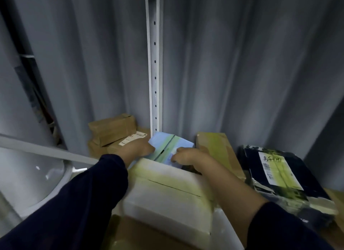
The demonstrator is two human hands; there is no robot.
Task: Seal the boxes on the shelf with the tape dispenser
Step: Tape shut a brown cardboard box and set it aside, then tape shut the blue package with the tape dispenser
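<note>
A pale blue box (167, 144) with a taped seam down its top sits at the back of the shelf, behind a larger white box (167, 190). My left hand (138, 147) grips the blue box's left edge. My right hand (188, 155) holds its right front corner, fingers curled over the top. Both arms reach over the white box. No tape dispenser is in view.
Two stacked brown cartons (111, 131) stand at the back left. A brown carton (217, 149) and a black parcel with a white label (279, 173) lie to the right. A white perforated shelf upright (154, 63) rises behind the blue box, with grey corrugated wall around it.
</note>
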